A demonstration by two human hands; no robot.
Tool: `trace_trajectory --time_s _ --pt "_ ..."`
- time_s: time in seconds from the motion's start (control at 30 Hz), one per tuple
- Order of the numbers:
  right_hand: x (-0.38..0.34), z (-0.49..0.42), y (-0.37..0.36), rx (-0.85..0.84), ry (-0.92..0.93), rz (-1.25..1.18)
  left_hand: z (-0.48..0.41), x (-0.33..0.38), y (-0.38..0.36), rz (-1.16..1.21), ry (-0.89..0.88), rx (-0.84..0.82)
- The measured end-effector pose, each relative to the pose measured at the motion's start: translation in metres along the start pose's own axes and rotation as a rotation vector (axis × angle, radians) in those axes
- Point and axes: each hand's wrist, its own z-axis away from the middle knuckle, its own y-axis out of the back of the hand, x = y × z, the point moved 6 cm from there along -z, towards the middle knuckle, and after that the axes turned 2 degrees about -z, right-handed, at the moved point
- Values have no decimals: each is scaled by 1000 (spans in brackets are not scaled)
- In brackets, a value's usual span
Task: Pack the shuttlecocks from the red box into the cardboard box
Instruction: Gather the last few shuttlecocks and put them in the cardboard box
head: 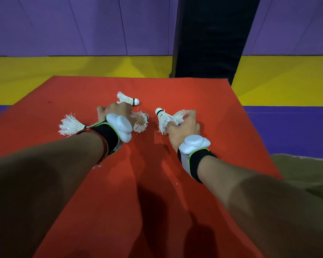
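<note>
Several worn white shuttlecocks lie on the flat top of the red box (194, 94). My left hand (116, 112) is closed over one shuttlecock (141, 122), whose feathers stick out to the right of my fingers. Another shuttlecock (128, 98) lies just beyond that hand, cork pointing right. A third shuttlecock (71, 125) lies left of my left wrist. My right hand (185, 125) pinches the feathers of a shuttlecock (164, 118) whose cork points up and left. A brown cardboard box (306, 170) shows at the right edge, only in part.
The red box sits on a yellow and purple floor (287, 86). A black padded post (213, 34) stands behind the red box against a purple wall. Both my wrists wear black straps with white devices.
</note>
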Motion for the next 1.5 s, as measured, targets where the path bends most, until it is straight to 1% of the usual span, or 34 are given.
trace_trajectory --time_s 0.17,0.23,0.33,0.43,0.6,0.73,0.87,0.97,1.17,1.33,1.43,1.5 --pt "-2 38 20 -57 -15 44 32 0 15 -122 -5 -44" --pt "-3 49 23 -88 -22 48 42 -3 14 -136 -11 -75" --pt "-3 59 22 -137 -40 41 54 -8 14 -65 -16 -90" --pt "-7 79 25 -137 -50 61 77 -19 19 0 21 -73" --pt "-10 104 26 -133 -71 52 118 -32 8 172 109 24" --pt "-9 123 25 -128 -61 37 150 -38 7 188 177 126" --pt "-4 132 25 -119 -30 61 173 -50 1 335 247 193" --pt "-4 135 24 -104 -16 72 181 -57 -4 403 316 238" --pt "-5 135 16 -90 -5 110 189 -64 -9 372 467 370" --pt "-2 133 13 -80 8 134 185 -59 -13 428 436 402" --pt "-1 131 13 -55 16 135 185 -49 -13 412 357 427" --pt "1 131 12 -48 22 134 183 -44 -17 415 315 415"
